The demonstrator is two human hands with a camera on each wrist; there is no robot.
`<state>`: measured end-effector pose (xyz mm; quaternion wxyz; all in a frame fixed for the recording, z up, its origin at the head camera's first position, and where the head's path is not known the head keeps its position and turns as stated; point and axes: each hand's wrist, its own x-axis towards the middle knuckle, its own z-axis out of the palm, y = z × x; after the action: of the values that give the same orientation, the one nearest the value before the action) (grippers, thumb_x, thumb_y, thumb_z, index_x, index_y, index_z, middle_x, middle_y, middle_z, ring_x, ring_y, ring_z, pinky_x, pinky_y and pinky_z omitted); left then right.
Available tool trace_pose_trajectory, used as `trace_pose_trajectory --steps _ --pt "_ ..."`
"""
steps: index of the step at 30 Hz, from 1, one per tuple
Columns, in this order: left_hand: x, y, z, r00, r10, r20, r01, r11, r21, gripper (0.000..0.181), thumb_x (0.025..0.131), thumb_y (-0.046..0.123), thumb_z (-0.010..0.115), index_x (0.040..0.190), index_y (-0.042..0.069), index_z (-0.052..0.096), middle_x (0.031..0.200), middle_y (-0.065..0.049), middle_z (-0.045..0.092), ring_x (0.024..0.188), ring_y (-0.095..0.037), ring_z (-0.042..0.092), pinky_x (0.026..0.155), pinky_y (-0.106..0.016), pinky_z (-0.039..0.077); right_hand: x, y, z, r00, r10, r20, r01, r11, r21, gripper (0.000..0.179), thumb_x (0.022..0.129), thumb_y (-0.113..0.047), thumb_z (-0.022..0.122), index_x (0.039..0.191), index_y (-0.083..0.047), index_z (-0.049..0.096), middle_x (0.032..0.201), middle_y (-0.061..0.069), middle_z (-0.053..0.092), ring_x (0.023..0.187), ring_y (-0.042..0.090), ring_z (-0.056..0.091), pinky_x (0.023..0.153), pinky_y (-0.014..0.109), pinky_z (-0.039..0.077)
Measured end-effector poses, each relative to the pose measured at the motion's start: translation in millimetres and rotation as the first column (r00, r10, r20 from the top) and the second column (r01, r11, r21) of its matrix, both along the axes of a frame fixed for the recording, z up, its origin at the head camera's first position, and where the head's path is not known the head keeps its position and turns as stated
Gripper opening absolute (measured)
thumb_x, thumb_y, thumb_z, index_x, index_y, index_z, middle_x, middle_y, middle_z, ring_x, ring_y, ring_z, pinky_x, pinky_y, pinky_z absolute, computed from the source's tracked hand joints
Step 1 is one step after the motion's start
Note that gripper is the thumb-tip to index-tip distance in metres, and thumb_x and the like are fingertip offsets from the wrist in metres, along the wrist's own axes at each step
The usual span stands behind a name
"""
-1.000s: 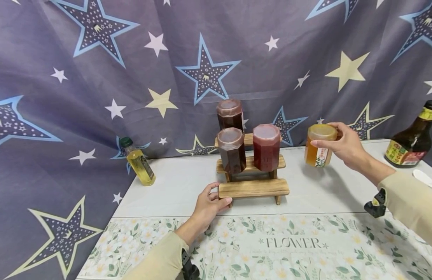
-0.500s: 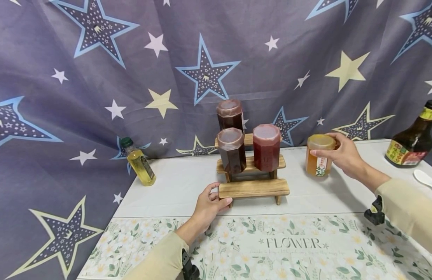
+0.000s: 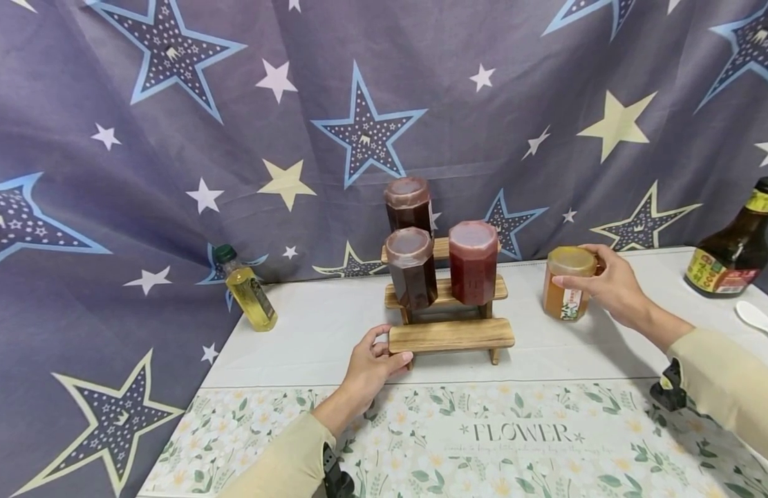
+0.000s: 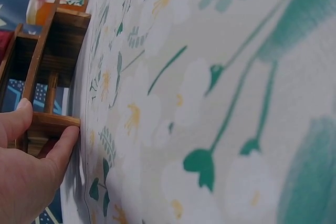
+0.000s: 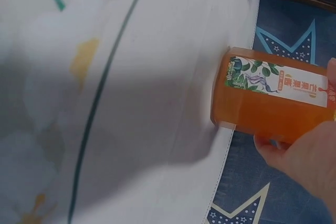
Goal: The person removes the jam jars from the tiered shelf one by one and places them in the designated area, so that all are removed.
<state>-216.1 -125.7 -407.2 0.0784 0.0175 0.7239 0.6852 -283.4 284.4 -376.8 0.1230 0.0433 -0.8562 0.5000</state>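
My right hand (image 3: 614, 287) grips a jar of orange jam (image 3: 565, 290) with a yellow lid, right of the rack. In the right wrist view the jam jar (image 5: 275, 95) shows its leafy printed label, its base close to the white tabletop. My left hand (image 3: 368, 363) holds the left end of the lowest step of a three-tier wooden rack (image 3: 452, 335). In the left wrist view thumb and fingers pinch the rack's end (image 4: 52, 124). On the middle tier stand a dark jar (image 3: 412, 273) and a red jar (image 3: 473, 266); another dark jar (image 3: 408, 200) stands on the top tier.
A small oil bottle (image 3: 251, 294) with a green cap stands at the left. To the far right are a dark sauce bottle (image 3: 728, 252) and a white spoon (image 3: 757, 318). A star-patterned cloth (image 3: 234, 159) hangs behind the table; a floral mat (image 3: 514, 449) covers its front.
My right hand has lowered the jam jar toward the tabletop, bringing it slightly nearer. The left hand and the rack have stayed in place.
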Motion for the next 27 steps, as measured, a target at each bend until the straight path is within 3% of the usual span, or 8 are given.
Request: trace_pose_trajectory --steps 6,15,18,20,23,27 --pt "0.0 0.0 1.1 1.000 0.006 -0.001 -0.006 1.000 -0.004 0.070 0.087 0.003 0.071 0.146 0.003 0.033 0.109 -0.018 0.065 0.090 -0.020 0.066 0.086 -0.038 0.058 1.5 1.9 0.0 0.999 0.024 0.021 -0.024 1.000 -0.008 0.081 0.084 -0.027 0.077 0.143 -0.001 0.029 0.128 0.017 0.043 0.096 0.005 0.047 0.070 0.005 0.046" --pt "1.5 -0.3 1.5 1.000 -0.004 0.001 0.004 1.000 0.000 0.070 0.087 0.003 0.070 0.146 0.003 0.032 0.110 -0.018 0.064 0.090 -0.019 0.066 0.086 -0.037 0.059 0.9 3.8 -5.8 0.999 0.044 0.024 -0.044 0.999 -0.016 0.083 0.086 -0.025 0.076 0.145 0.000 0.024 0.130 0.019 0.041 0.097 0.006 0.046 0.071 0.005 0.045" --pt "1.0 -0.6 1.0 1.000 -0.006 0.000 0.006 1.000 -0.001 0.070 0.087 0.004 0.071 0.145 0.003 0.033 0.110 -0.019 0.064 0.089 -0.019 0.066 0.086 -0.037 0.059 0.6 1.1 -3.5 0.998 0.049 0.041 -0.048 0.999 -0.022 0.084 0.086 -0.024 0.075 0.145 0.002 0.022 0.131 0.022 0.039 0.102 0.011 0.047 0.074 0.006 0.044" --pt "0.8 -0.6 0.8 1.000 -0.006 0.001 0.006 1.000 0.000 0.070 0.087 0.004 0.071 0.145 0.003 0.033 0.110 -0.018 0.064 0.089 -0.019 0.066 0.086 -0.038 0.058 0.5 -1.8 0.1 0.996 0.056 0.068 -0.054 0.998 -0.031 0.086 0.086 -0.025 0.075 0.145 0.004 0.019 0.133 0.024 0.037 0.108 0.020 0.047 0.081 0.012 0.045" --pt "0.4 -0.5 0.4 1.000 -0.001 0.005 0.001 1.000 0.004 0.070 0.087 0.004 0.071 0.145 0.003 0.033 0.110 -0.018 0.064 0.089 -0.018 0.066 0.087 -0.038 0.058 -0.9 -3.7 6.9 0.989 0.084 0.124 -0.079 0.996 -0.049 0.093 0.086 -0.026 0.075 0.147 0.007 0.012 0.138 0.030 0.031 0.119 0.033 0.042 0.097 0.032 0.045" --pt "0.0 0.1 0.5 1.000 -0.001 0.006 0.001 1.000 0.011 0.070 0.087 0.003 0.071 0.145 0.003 0.033 0.111 -0.019 0.064 0.090 -0.019 0.066 0.087 -0.038 0.058 -3.9 3.0 21.7 0.977 0.136 0.162 -0.119 0.987 -0.111 0.094 0.089 -0.023 0.071 0.149 0.007 0.005 0.145 0.032 0.022 0.128 0.041 0.030 0.112 0.057 0.029"
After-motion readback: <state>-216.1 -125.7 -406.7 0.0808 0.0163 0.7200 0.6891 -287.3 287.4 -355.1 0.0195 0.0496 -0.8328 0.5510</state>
